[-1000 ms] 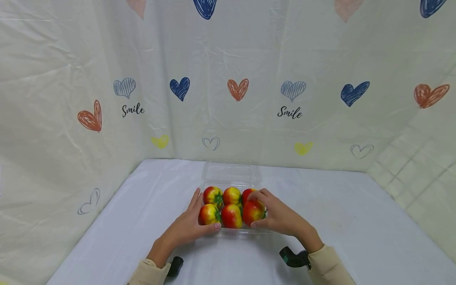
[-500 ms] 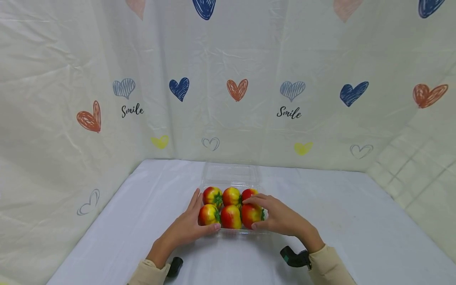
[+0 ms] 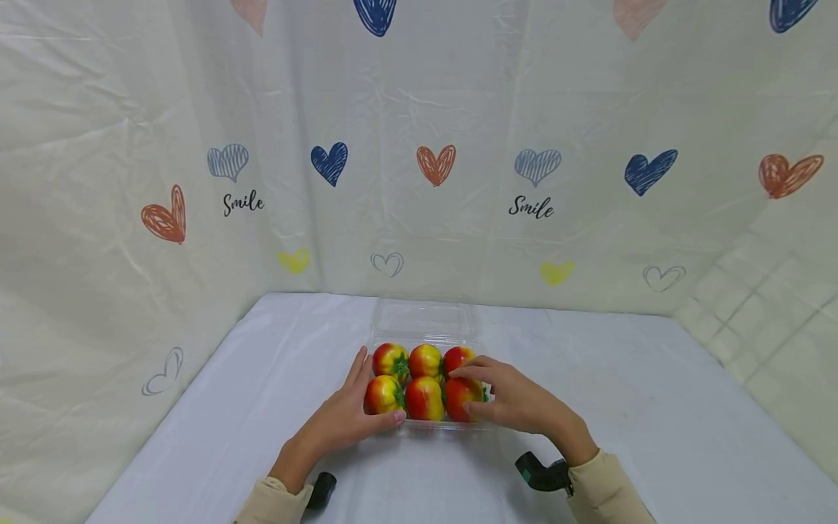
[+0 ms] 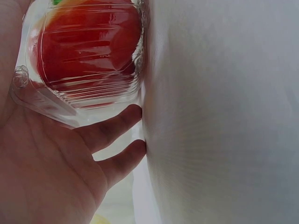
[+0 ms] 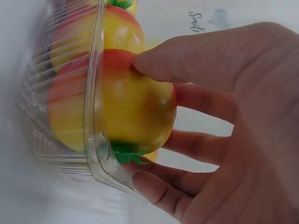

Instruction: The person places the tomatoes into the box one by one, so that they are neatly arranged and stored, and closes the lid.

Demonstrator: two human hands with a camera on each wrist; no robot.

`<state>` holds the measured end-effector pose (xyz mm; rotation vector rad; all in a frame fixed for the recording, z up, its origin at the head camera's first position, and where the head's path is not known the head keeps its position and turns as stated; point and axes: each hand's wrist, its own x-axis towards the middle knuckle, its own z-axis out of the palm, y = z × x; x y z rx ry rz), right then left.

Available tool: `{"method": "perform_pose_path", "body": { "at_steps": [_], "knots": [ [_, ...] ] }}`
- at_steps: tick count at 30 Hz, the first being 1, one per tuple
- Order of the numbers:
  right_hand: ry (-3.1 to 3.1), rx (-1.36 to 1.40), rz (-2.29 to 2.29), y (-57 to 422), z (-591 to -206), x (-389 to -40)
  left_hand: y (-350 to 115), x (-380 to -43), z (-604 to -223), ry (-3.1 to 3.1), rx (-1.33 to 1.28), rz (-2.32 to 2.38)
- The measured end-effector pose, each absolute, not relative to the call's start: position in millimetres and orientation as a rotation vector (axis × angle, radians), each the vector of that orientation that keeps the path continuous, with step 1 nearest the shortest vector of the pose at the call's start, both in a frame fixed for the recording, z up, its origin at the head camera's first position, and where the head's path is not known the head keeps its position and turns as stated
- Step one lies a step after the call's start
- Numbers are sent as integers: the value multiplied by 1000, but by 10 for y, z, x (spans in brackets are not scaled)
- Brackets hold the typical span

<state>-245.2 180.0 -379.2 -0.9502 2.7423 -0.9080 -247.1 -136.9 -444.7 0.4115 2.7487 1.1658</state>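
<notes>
In the head view a clear plastic clamshell container [image 3: 432,425] stands on the table with several red-and-yellow fruits in two rows. My left hand [image 3: 347,415] holds its near left corner, thumb along the front rim and fingers by the left wall. Two of those fingers [image 4: 112,130] touch the white cloth in the left wrist view. My right hand [image 3: 517,393] grips the front right fruit [image 3: 460,397]. Seen from the right wrist, the thumb presses the fruit's side and other fingers lie behind it. This fruit sits in the container, its green leafy top facing the right wall.
The container's clear lid [image 3: 424,320] lies folded back behind the fruits. A white cloth [image 3: 628,415] covers the table. Behind it hangs a pale curtain [image 3: 478,94] printed with hearts. Black devices [image 3: 542,473] are worn at both wrists.
My right fingers have shifted on the front right fruit, and the thumb lies further in over its near side. That fruit has settled slightly to the left. The left hand stays in place.
</notes>
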Motion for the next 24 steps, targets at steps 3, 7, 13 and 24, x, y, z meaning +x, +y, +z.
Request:
{"method": "perform_pose_path", "body": {
  "at_steps": [3, 7, 13, 24],
  "knots": [
    [2752, -929, -902, 1782, -3787, -2453, -1370, -2466, -4441, 2748, 409, 1165],
    [2751, -886, -900, 1757, -3791, -2451, -1367, -2464, -4441, 2746, 406, 1167],
    [2755, -881, -878, 1741, -3805, -2447, -1369, -2464, -4454, 2745, 403, 1166],
    [2777, -953, -860, 1755, -3780, -2441, -1369, -2465, -4452, 2747, 403, 1163]
  ]
}}
